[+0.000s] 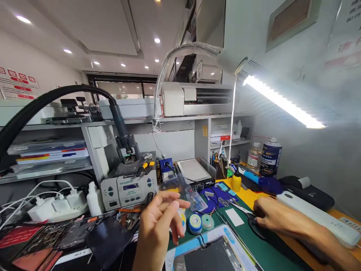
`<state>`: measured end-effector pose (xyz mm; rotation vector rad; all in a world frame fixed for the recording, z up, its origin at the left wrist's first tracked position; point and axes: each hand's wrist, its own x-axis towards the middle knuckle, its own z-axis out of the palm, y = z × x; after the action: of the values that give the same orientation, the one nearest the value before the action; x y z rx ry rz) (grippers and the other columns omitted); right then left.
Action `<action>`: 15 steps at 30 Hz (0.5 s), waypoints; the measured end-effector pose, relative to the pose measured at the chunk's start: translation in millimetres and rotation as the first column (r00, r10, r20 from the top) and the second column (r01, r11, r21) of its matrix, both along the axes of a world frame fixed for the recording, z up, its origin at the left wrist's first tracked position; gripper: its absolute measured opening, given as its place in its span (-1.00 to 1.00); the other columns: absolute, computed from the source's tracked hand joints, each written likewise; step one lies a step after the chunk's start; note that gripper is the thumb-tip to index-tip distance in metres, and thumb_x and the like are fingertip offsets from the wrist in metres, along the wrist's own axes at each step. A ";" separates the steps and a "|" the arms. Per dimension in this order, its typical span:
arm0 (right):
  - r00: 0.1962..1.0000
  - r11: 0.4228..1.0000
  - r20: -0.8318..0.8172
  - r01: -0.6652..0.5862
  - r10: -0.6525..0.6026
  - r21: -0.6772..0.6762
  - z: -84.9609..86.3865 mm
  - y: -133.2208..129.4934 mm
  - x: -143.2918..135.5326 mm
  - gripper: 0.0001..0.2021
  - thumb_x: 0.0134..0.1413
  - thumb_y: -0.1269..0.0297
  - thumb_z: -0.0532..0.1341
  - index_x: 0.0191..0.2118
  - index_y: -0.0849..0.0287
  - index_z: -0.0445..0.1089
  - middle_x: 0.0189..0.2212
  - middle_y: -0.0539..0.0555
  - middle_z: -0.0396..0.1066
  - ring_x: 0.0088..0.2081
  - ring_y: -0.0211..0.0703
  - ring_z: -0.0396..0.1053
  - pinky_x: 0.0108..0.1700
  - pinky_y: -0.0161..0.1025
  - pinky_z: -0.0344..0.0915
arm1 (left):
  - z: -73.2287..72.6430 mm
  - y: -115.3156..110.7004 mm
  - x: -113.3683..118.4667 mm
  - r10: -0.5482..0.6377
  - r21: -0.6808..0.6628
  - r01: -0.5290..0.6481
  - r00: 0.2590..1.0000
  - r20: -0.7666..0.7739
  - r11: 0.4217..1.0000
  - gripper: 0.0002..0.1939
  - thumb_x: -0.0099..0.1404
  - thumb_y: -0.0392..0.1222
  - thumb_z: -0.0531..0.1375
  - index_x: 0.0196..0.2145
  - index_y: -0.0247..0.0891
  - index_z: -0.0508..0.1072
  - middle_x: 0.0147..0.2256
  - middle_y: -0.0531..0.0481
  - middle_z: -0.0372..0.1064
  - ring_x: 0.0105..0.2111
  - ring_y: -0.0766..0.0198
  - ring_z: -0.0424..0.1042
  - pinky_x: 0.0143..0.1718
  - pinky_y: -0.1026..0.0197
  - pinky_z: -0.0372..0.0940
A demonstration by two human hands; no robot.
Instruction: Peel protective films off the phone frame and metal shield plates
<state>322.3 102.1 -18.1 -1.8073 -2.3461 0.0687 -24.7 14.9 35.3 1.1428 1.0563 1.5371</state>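
Left hand (159, 222) lifted, fingers spread loose, holding nothing, just in front of a clear plastic packet (194, 199). Right hand (275, 216) lies flat on the worktop (270, 248), covering black-handled scissors (255, 224); its grip can't be made out.

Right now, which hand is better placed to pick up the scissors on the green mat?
Probably the right hand: it rests on the green mat, fingertips at the scissors. The left hand is raised, fingers spread, nearer the small round tins.
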 end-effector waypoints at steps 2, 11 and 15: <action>1.000 0.998 0.000 0.008 -0.008 0.068 -8.1 -7.7 3.0 -0.93 0.05 0.35 0.24 -0.38 0.16 0.49 -0.37 0.16 0.59 -0.33 0.10 0.53 -0.33 -0.12 0.35 | -1.3 -1.1 -1.3 -0.009 0.020 0.009 1.000 0.007 1.000 -0.80 0.31 -0.10 0.22 -0.18 -0.26 0.39 -0.32 -0.09 0.60 -0.65 0.39 0.29 -0.61 0.30 0.17; 0.999 0.972 -0.045 0.007 0.003 0.235 -28.1 -25.0 7.9 -0.74 0.16 0.10 0.21 -0.47 0.11 0.41 -0.46 0.15 0.53 -0.44 0.08 0.49 -0.39 -0.08 0.37 | -2.2 0.5 -3.2 -0.138 0.080 0.134 0.989 0.050 0.988 -0.77 0.31 -0.09 0.22 -0.16 -0.29 0.45 -0.34 -0.08 0.59 -0.64 0.39 0.34 -0.60 0.30 0.18; 0.994 0.959 -0.105 0.067 -0.039 0.276 -43.8 -15.3 11.5 -0.77 0.05 0.19 0.26 -0.56 0.09 0.35 -0.55 0.10 0.49 -0.53 0.02 0.46 -0.49 -0.17 0.28 | -4.4 -0.6 -2.5 -0.169 0.096 0.164 0.984 0.052 0.982 -0.76 0.27 -0.11 0.23 -0.16 -0.31 0.47 -0.38 -0.08 0.60 -0.65 0.40 0.35 -0.61 0.33 0.19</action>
<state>333.8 86.8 -61.8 -1.6867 -2.1152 -0.1691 -27.2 14.3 30.9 1.2088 0.8358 1.4894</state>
